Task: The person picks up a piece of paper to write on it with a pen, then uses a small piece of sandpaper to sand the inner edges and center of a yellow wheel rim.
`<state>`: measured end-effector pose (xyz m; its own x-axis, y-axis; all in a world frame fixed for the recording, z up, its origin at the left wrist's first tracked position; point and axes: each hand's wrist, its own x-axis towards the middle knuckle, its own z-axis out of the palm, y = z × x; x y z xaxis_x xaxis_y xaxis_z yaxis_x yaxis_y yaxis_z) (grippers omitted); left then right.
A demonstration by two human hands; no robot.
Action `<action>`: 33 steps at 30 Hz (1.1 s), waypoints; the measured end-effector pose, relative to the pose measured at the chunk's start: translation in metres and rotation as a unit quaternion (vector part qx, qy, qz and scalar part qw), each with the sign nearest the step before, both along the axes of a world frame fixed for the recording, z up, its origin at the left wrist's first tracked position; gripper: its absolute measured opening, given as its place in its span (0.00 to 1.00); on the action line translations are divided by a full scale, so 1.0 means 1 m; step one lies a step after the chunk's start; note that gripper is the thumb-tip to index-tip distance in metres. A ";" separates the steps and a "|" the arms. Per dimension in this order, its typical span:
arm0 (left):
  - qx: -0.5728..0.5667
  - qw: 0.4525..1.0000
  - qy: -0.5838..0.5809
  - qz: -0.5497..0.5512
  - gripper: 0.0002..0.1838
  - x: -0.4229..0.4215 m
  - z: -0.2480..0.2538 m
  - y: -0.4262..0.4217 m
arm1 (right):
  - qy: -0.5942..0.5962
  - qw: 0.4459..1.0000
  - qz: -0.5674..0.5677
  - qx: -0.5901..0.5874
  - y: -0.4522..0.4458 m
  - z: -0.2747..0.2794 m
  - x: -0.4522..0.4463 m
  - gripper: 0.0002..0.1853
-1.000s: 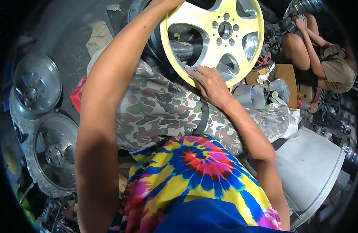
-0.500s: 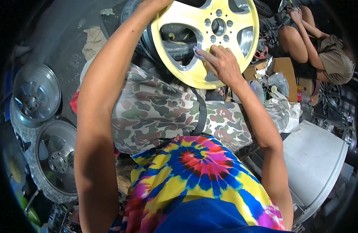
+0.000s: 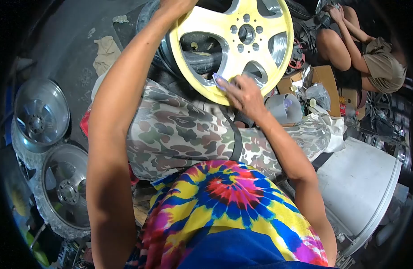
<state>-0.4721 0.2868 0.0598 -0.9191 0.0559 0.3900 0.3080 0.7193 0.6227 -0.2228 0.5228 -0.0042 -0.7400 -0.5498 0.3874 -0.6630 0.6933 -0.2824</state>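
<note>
A yellow-coated five-spoke car wheel rim (image 3: 202, 29) leans tilted in front of my legs, with bare metal showing inside its spoke openings. My left hand (image 3: 177, 6) is at the rim's upper left edge; the top of the frame cuts it off and its fingers are hidden. With its fingers pressed together, my right hand (image 3: 246, 96) holds a small thin purple piece (image 3: 219, 82), possibly sandpaper, against the lower part of the rim's face. That hand is slightly blurred.
Two bare metal wheel rims (image 3: 40, 110) lie at the left. A cardboard box (image 3: 329, 80) with plastic and scraps stands at the right, near a grey-white cylindrical container (image 3: 282, 109). A large white panel (image 3: 356, 175) is lower right. Another person (image 3: 372, 58) sits upper right, holding a tool.
My right hand has moved down and left across the rim's face with the purple piece. The whole view has shifted slightly; my left hand stays at the rim's upper edge.
</note>
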 end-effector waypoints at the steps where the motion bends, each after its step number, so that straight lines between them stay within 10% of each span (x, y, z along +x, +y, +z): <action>1: -0.015 0.999 0.032 -0.008 0.15 -0.006 -0.007 -0.002 | 0.016 0.999 -0.029 -0.001 0.006 -0.001 -0.009 0.24; 33: 0.003 0.998 0.048 -0.037 0.14 -0.002 -0.004 -0.002 | -0.064 0.996 -0.026 0.054 -0.046 0.015 -0.010 0.10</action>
